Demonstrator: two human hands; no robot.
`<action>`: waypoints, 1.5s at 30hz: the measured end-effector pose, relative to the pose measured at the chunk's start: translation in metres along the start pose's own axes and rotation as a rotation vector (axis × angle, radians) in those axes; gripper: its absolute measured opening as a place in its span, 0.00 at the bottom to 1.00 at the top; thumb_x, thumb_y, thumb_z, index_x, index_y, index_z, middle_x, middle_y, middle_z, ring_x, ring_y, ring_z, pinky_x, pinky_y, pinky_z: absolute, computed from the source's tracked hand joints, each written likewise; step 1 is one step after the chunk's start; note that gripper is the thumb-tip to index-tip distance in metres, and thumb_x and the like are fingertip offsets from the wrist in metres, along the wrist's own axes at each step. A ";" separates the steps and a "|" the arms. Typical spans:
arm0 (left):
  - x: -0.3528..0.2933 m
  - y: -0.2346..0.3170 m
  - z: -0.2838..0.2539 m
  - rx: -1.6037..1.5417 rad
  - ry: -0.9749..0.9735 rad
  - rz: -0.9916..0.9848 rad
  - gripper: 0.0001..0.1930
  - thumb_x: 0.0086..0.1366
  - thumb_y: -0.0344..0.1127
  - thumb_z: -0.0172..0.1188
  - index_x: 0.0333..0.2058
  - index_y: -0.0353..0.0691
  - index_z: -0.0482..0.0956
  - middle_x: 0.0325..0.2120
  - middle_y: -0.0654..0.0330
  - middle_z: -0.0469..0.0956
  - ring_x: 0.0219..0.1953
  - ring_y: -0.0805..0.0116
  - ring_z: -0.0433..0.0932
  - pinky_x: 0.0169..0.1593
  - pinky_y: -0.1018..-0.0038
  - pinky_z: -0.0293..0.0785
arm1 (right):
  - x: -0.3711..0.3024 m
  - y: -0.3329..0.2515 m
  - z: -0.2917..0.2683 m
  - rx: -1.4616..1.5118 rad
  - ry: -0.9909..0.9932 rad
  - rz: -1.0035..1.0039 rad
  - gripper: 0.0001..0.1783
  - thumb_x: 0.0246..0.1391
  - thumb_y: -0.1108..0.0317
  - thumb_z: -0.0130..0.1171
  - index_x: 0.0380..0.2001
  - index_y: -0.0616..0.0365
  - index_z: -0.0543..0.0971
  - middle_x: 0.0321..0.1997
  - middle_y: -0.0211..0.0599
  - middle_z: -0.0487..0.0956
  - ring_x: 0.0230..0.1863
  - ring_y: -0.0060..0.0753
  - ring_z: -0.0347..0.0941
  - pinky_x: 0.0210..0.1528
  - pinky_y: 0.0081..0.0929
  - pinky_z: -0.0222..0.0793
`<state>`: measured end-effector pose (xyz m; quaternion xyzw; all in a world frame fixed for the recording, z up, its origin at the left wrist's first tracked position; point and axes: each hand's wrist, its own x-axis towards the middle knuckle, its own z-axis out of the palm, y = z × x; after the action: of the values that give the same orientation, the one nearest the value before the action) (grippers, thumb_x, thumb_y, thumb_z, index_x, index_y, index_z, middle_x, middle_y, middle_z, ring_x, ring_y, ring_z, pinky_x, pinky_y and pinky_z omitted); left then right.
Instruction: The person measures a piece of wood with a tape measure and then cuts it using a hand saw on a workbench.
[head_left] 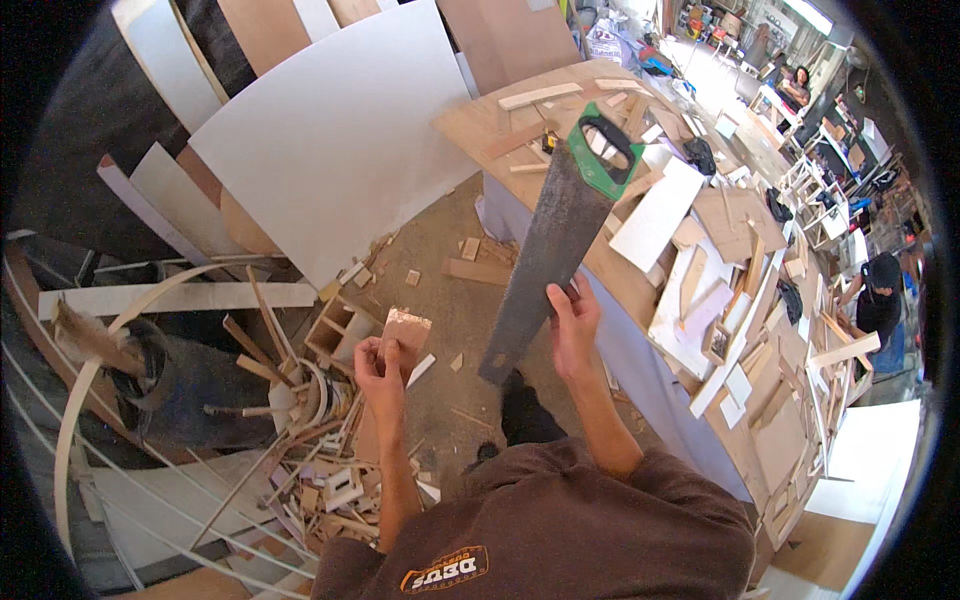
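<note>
The left hand point(378, 368), at eight o'clock from the middle of the view, is curled nearly closed, thumb pressed on a small brown wooden piece point(408, 332) whose pale, rough-looking end points to twelve. The right hand point(574, 325), just past three, is partly closed on the side of a handsaw point(556, 245), its fingers and thumb on the blade. The green handle slants up to one o'clock, and the blade's tip drops toward six.

Held by the blade like this, the saw is best kept in a light pinch on the flat, fingers clear of the teeth; which edge bears them is hard to tell. The wooden piece seems best kept well apart from the blade, as now.

Toward eight o'clock, a pale bucket point(337, 402) holds wooden sticks and offcuts, with more scrap heaped below it. Just above it stands an open wooden box point(338, 328) with dividers, its contents unclear. On the workbench point(465, 122), near three o'clock, a small wooden frame or box point(717, 341) lies among offcuts; whether it holds anything, I cannot tell
</note>
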<state>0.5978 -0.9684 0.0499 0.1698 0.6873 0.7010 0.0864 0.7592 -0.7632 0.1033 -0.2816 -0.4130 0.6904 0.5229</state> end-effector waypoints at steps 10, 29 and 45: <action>0.237 -0.053 0.079 0.000 -0.021 -0.076 0.11 0.69 0.39 0.62 0.41 0.39 0.72 0.32 0.68 0.71 0.34 0.81 0.68 0.38 0.80 0.66 | 0.228 0.152 0.062 -0.109 -0.031 -0.032 0.17 0.63 0.70 0.60 0.54 0.62 0.76 0.50 0.27 0.78 0.50 0.19 0.71 0.54 0.21 0.64; 0.737 -0.135 0.297 0.061 -0.476 -0.115 0.15 0.67 0.41 0.63 0.40 0.35 0.73 0.31 0.66 0.72 0.33 0.77 0.70 0.38 0.76 0.70 | 0.549 0.231 0.213 -0.357 0.453 -0.497 0.16 0.66 0.66 0.56 0.53 0.62 0.75 0.51 0.30 0.78 0.51 0.21 0.70 0.56 0.22 0.62; 0.875 -0.210 0.576 0.302 -1.481 0.249 0.23 0.60 0.47 0.69 0.43 0.33 0.76 0.35 0.53 0.80 0.38 0.67 0.77 0.45 0.69 0.73 | 0.577 0.250 0.268 -1.691 0.987 -0.186 0.12 0.42 0.79 0.66 0.32 0.51 0.85 0.44 0.31 0.77 0.42 0.46 0.73 0.44 0.41 0.69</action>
<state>-0.0315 -0.1111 -0.0554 0.6814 0.5141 0.3071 0.4209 0.2470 -0.3140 0.0463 -0.7864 -0.5266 -0.0717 0.3150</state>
